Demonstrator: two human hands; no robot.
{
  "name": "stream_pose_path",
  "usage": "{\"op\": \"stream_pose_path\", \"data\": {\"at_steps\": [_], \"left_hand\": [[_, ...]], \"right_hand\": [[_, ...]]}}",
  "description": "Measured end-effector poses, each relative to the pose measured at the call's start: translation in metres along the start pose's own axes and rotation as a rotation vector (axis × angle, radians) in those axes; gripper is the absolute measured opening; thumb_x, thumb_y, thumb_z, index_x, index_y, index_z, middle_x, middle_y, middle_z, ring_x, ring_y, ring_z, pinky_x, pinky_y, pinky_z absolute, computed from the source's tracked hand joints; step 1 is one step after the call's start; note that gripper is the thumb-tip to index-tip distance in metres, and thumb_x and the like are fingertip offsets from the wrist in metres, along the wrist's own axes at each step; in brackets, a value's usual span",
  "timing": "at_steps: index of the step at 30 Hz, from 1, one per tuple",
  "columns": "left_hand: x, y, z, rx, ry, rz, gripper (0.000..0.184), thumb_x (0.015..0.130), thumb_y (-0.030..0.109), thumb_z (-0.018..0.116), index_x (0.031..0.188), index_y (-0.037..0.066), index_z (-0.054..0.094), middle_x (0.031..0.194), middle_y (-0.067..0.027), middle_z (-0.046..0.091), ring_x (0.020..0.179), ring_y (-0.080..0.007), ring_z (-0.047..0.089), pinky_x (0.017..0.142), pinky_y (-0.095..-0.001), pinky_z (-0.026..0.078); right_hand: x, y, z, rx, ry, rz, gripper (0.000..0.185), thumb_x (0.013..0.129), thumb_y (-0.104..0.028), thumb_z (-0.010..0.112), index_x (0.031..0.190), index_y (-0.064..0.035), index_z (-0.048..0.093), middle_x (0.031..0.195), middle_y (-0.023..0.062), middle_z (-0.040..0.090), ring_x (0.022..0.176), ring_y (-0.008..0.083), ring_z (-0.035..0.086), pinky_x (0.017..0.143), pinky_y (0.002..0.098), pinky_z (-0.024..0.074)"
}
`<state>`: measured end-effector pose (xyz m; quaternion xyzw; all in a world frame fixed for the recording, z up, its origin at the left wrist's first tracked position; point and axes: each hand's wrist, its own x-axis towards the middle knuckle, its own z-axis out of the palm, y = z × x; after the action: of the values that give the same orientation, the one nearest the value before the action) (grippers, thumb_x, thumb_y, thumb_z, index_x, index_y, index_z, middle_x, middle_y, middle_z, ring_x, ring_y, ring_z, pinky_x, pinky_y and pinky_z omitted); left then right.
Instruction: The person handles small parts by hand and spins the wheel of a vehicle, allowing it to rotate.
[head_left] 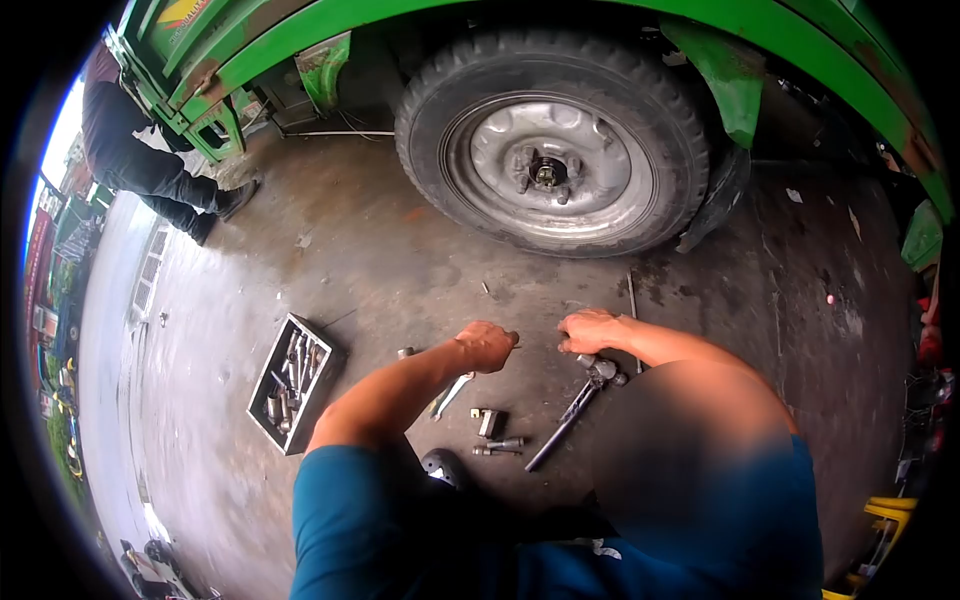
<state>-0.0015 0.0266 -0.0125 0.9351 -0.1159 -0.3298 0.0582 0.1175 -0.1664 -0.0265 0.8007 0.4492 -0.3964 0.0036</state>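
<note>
My left hand [487, 346] is closed above the floor, thumb side toward my other hand; whatever its fingers hold is too small to make out. Across a short gap, my right hand [590, 331] has its fingers curled together, and their grip is also unclear. Just below the right hand lies a long-handled tool [562, 424] with a bulky metal head. A wrench [450, 396] rests under my left forearm. Near it are a small blocky metal part [489, 422] and short socket-like pieces [500, 446]. Ahead stands a wheel [553, 150] with a grey rim.
A metal tray [291, 384] of sockets and tools sits on the left. A thin rod [633, 305] lies beyond my right forearm. Green vehicle bodywork [480, 15] overhangs the wheel. At upper left another person's legs [165, 170] are visible. Something yellow [888, 515] stands lower right.
</note>
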Motion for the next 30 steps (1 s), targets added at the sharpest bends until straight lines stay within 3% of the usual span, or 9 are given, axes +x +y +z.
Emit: {"op": "stream_pose_path", "data": {"at_steps": [3, 10, 22, 25, 28, 29, 30], "left_hand": [[-0.007, 0.008, -0.011, 0.036, -0.082, -0.041, 0.03, 0.086, 0.008, 0.05, 0.114, 0.005, 0.061, 0.107, -0.0183, 0.066, 0.104, -0.0338, 0.063, 0.085, -0.0431, 0.05], [-0.002, 0.006, 0.002, 0.065, -0.093, -0.01, 0.03, 0.086, 0.01, 0.051, 0.114, 0.005, 0.061, 0.108, -0.0182, 0.066, 0.104, -0.0345, 0.063, 0.085, -0.0426, 0.051], [-0.004, 0.006, -0.004, 0.061, -0.149, -0.049, 0.032, 0.082, 0.005, 0.051, 0.112, 0.005, 0.061, 0.108, -0.0187, 0.065, 0.105, -0.0355, 0.062, 0.085, -0.0432, 0.051], [-0.001, 0.005, -0.001, 0.061, -0.166, -0.051, 0.032, 0.082, 0.004, 0.051, 0.112, 0.005, 0.061, 0.109, -0.0182, 0.065, 0.105, -0.0356, 0.062, 0.086, -0.043, 0.051], [-0.007, 0.004, -0.002, 0.04, -0.146, -0.036, 0.032, 0.082, 0.006, 0.048, 0.112, 0.006, 0.06, 0.103, -0.0215, 0.065, 0.102, -0.0376, 0.063, 0.084, -0.0447, 0.05], [-0.008, 0.001, 0.002, 0.006, -0.131, -0.035, 0.03, 0.082, 0.007, 0.047, 0.109, 0.005, 0.06, 0.099, -0.0239, 0.065, 0.1, -0.0393, 0.063, 0.083, -0.0462, 0.05], [-0.009, 0.0, 0.002, 0.034, -0.156, -0.044, 0.032, 0.082, 0.006, 0.047, 0.111, 0.006, 0.059, 0.101, -0.0226, 0.065, 0.101, -0.0379, 0.062, 0.084, -0.0452, 0.05]], "right_hand": [[0.0, -0.001, 0.0, -0.01, 0.014, 0.001, 0.04, 0.085, -0.038, 0.06, 0.11, -0.0076, 0.064, 0.112, 0.0162, 0.064, 0.111, 0.0351, 0.057, 0.094, 0.0462, 0.0443], [-0.003, -0.009, 0.0, -0.009, -0.036, -0.034, 0.041, 0.086, -0.039, 0.06, 0.112, -0.0072, 0.062, 0.11, 0.0169, 0.064, 0.11, 0.036, 0.057, 0.092, 0.0469, 0.0441], [-0.017, -0.012, -0.012, -0.012, 0.113, -0.093, 0.034, 0.087, -0.035, 0.059, 0.103, -0.0044, 0.063, 0.099, 0.0174, 0.066, 0.102, 0.0367, 0.06, 0.087, 0.0476, 0.0459], [-0.025, -0.007, -0.01, -0.027, 0.311, -0.161, 0.031, 0.085, -0.035, 0.062, 0.095, -0.0061, 0.067, 0.092, 0.0161, 0.067, 0.093, 0.0352, 0.063, 0.081, 0.0453, 0.0491], [-0.076, -0.017, -0.03, 0.195, 0.869, -0.159, 0.036, 0.085, -0.041, 0.063, 0.083, -0.0053, 0.066, 0.078, 0.0162, 0.064, 0.077, 0.0357, 0.062, 0.068, 0.0446, 0.0483], [-0.095, -0.009, -0.037, 0.237, 1.081, -0.108, 0.041, 0.084, -0.045, 0.064, 0.075, -0.0047, 0.062, 0.069, 0.0167, 0.06, 0.066, 0.0374, 0.059, 0.06, 0.0437, 0.0458], [-0.115, -0.002, -0.046, 0.413, 1.147, 0.082, 0.048, 0.084, -0.049, 0.065, 0.07, -0.0035, 0.057, 0.063, 0.0165, 0.057, 0.059, 0.037, 0.055, 0.057, 0.0416, 0.0447]]}}
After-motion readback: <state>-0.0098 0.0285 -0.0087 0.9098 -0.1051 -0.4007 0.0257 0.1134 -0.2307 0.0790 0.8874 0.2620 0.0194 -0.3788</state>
